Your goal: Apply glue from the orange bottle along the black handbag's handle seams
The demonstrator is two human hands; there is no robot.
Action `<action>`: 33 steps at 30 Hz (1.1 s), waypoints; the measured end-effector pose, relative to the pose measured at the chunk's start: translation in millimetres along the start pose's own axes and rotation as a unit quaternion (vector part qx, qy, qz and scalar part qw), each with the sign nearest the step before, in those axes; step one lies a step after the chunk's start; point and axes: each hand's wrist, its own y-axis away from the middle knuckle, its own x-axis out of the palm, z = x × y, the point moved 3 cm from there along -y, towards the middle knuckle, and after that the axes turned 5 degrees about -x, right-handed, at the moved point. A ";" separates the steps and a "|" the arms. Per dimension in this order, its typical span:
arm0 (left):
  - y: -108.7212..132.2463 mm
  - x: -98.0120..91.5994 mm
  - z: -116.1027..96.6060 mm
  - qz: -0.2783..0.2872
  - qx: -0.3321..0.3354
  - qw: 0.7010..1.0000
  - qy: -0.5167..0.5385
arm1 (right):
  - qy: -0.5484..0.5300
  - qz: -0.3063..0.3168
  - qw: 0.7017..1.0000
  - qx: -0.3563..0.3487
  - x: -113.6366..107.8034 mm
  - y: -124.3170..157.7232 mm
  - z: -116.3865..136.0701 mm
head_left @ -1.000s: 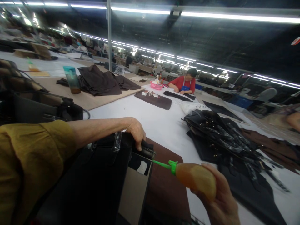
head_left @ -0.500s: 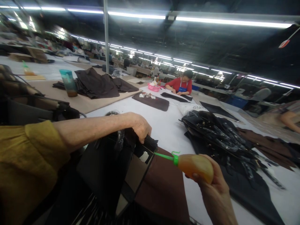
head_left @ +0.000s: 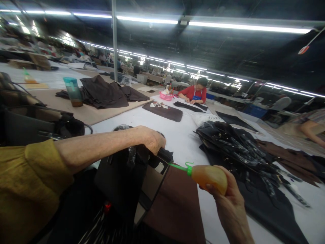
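Observation:
In my right hand (head_left: 230, 193) is a squeeze bottle (head_left: 209, 178) of amber liquid, lying sideways with its thin green nozzle pointing left. The nozzle tip meets, or nearly meets, the edge of a black bag (head_left: 122, 183). My left hand (head_left: 153, 141) reaches across and is closed on a black flap (head_left: 165, 156) at the bag's upper edge; its fingertips are hidden behind the hand. The bag's side shows a grey-brown lining. Under and beside it lies a dark brown sheet (head_left: 177, 200) on the white table.
To the right sits a pile of black straps and pieces (head_left: 236, 149), partly in clear plastic. A teal-lidded cup (head_left: 73, 92) stands at the left near dark folded fabric (head_left: 104, 93). Across the table a person in red (head_left: 194, 93) bends over dark strips. A brown panel (head_left: 164, 111) lies ahead.
The bag has shifted slightly to the right, and its flap with my left hand has moved a little. The bottle in my right hand has drifted slightly left, nozzle still at the bag's edge.

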 end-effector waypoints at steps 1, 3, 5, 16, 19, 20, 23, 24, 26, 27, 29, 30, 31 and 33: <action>-0.4 0.2 0.7 0.000 0.003 1.000 -0.002 | 0.002 0.007 1.000 0.001 -1.2 -0.2 -0.7; -0.5 -0.1 1.9 0.001 0.006 1.000 -0.001 | 0.013 0.012 1.000 -0.002 -2.5 -0.7 -0.9; -0.3 -0.6 2.8 0.002 0.004 1.000 0.000 | 0.022 0.012 1.000 -0.008 -1.8 -1.4 -0.1; 4.6 0.5 -0.5 -0.002 0.001 1.000 -0.020 | 0.121 0.021 0.990 -0.074 -3.9 4.6 -2.3; 4.2 0.6 -1.4 -0.005 0.003 1.000 -0.030 | 0.137 0.028 0.987 -0.079 -3.8 9.5 -4.1; 3.8 0.7 -1.6 -0.006 0.007 0.999 -0.034 | 0.137 0.030 0.987 -0.075 -3.2 11.2 -5.0; 2.1 1.4 -1.6 -0.006 0.012 0.999 -0.053 | 0.119 0.043 0.991 -0.044 -1.5 16.7 -9.8; 1.5 1.8 -1.2 -0.006 0.013 0.998 -0.057 | 0.113 0.044 0.992 -0.032 -1.5 18.5 -11.6; 0.2 2.7 -0.1 -0.005 0.014 0.998 -0.058 | 0.108 0.045 0.993 -0.016 -2.2 22.1 -14.8; -0.4 3.2 0.7 -0.006 0.014 0.998 -0.056 | 0.108 0.048 0.993 -0.011 -2.6 23.8 -16.2; -1.3 4.3 2.3 -0.009 0.012 0.998 -0.053 | 0.111 0.056 0.992 -0.004 -3.0 27.0 -18.8; -1.6 4.8 2.9 -0.011 0.012 0.998 -0.055 | 0.113 0.058 0.992 -0.004 -3.0 28.5 -20.0; -1.9 5.4 3.3 -0.014 0.014 0.998 -0.057 | 0.115 0.058 0.992 -0.006 -3.0 30.0 -21.0; -2.7 6.5 3.5 -0.019 0.021 0.998 -0.064 | 0.119 0.056 0.991 -0.016 -2.6 32.8 -22.9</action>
